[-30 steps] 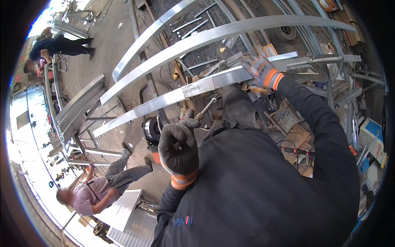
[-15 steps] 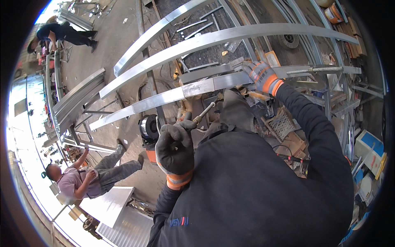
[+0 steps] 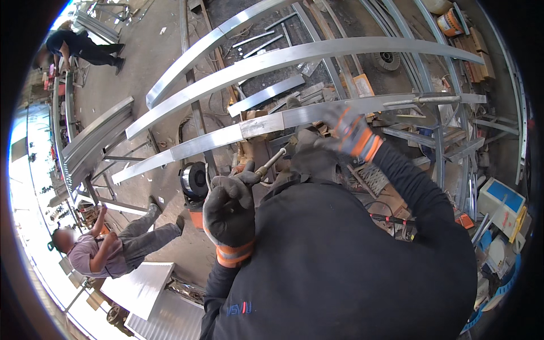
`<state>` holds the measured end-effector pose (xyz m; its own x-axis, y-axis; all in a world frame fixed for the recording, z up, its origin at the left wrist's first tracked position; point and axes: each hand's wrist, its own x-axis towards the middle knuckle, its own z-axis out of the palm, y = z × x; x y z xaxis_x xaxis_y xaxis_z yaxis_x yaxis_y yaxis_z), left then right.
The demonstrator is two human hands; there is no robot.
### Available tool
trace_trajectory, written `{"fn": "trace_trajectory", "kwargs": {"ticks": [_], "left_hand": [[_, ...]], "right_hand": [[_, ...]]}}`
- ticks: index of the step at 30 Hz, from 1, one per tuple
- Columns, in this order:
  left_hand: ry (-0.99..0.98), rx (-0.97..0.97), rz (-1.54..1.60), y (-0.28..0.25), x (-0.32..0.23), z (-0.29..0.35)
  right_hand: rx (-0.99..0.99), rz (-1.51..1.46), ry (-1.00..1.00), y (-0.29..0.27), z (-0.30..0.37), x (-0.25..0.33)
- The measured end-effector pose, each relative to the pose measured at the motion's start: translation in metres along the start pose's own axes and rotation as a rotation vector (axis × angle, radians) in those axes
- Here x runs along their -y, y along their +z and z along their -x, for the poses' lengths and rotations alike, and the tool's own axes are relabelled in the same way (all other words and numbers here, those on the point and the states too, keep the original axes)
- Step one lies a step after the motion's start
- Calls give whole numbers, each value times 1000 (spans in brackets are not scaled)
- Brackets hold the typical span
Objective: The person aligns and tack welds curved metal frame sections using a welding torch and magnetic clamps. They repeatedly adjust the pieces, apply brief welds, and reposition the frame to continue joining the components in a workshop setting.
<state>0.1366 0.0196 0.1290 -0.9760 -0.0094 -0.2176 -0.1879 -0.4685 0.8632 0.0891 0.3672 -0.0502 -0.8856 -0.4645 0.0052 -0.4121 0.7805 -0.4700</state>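
My left hand point(image 3: 229, 207), in a dark glove with an orange cuff, is closed around a welding torch point(image 3: 273, 161). The torch's metal nozzle points up and right, below the nearest curved metal beam point(image 3: 212, 140) and apart from it. My right hand point(image 3: 351, 133), in a grey and orange glove, is at the near edge of that beam, right of its middle. Its fingers are smeared by motion, so I cannot tell their shape or whether they touch the beam. Farther off lies a longer curved beam point(image 3: 289, 55), roughly alongside the first.
A wire spool point(image 3: 194, 180) stands left of my left hand. Stacked curved profiles point(image 3: 99, 136) rest on a frame at left. One person point(image 3: 107, 249) stands at lower left; another person point(image 3: 79, 45) bends at upper left. An orange bucket point(image 3: 449, 24) is far right.
My right hand has come off the top of the near beam toward me and blurs. The view has shifted slightly. My left hand still grips the welding torch.
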Motion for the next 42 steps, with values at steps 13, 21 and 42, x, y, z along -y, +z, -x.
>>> {"fn": "trace_trajectory", "kwargs": {"ticks": [13,21,42], "left_hand": [[82,-80,349,-46,-83,28],[68,-40,125,-36,-53,65],[433,420,-1180,-45,39,48]], "right_hand": [[245,-1192,-86,87,-60,143],[-143,-868,-523,17,-66,227],[33,-359,-381,-106,-17,191]]}}
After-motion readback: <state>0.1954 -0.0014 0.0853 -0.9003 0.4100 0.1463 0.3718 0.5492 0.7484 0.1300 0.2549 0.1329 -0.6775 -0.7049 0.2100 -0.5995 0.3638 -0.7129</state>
